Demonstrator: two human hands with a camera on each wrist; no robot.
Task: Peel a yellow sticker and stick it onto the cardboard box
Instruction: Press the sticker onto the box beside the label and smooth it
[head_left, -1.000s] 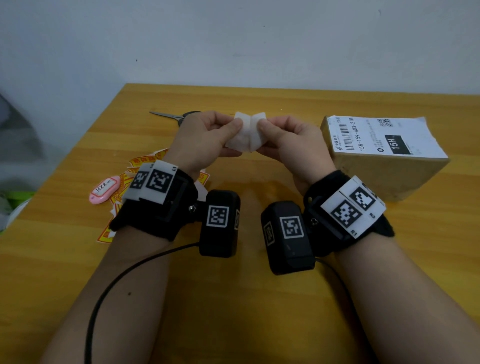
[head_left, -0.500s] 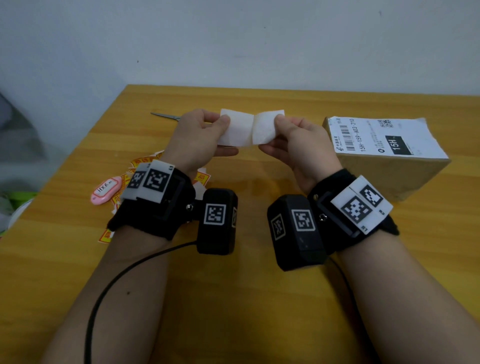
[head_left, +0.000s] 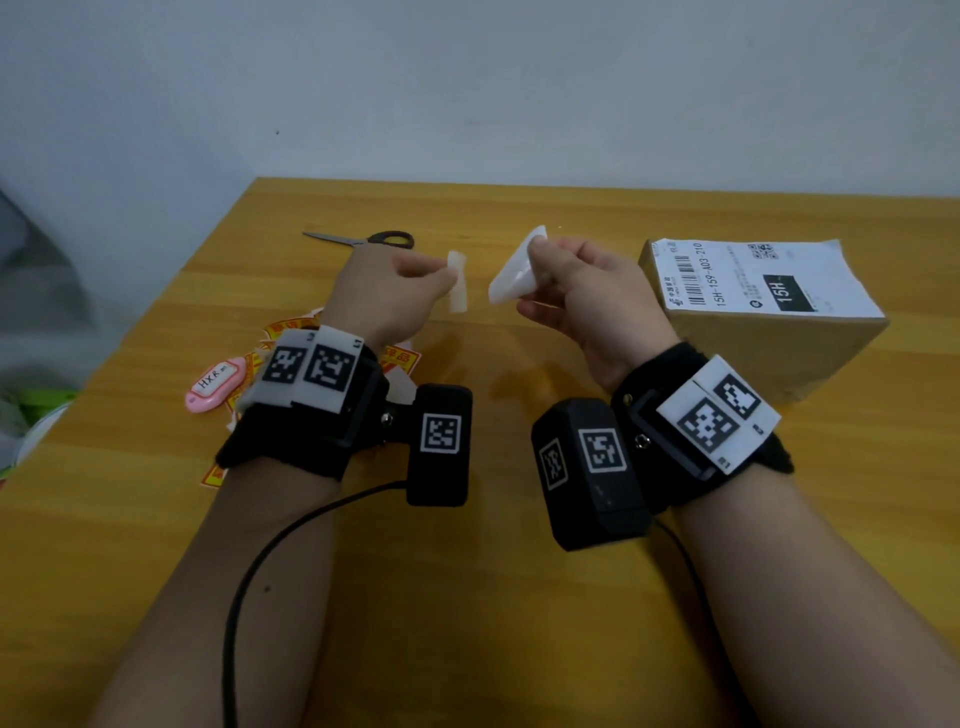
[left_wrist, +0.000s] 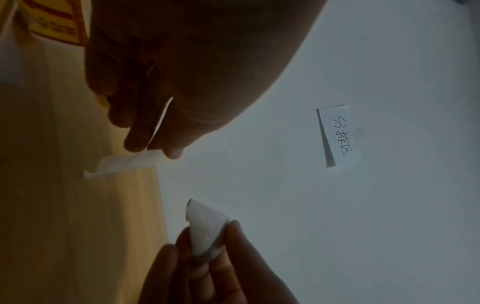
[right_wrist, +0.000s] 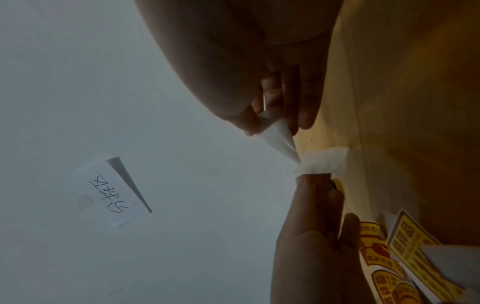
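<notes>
Bare table (head_left: 519, 597) lay open between and in front of the 2 raised hands. On the right, the cardboard box (head_left: 769, 353) blocked the way; on the left, loose yellow stickers (head_left: 397, 357) and a pink tag (head_left: 214, 385) cluttered it. Scissors (head_left: 363, 239) lay near the far edge.

Two bare forearms reach over a table, each wrist wrapped in a black fabric strap (head_left: 291, 457) carrying a white plate printed with two black square codes. A black box-shaped camera (head_left: 440, 445) juts from the inner side of the left wrist, a second camera (head_left: 592, 470) from the right, each with white-framed code patches. A thin black cable (head_left: 260, 571) trails along the left forearm.
</notes>
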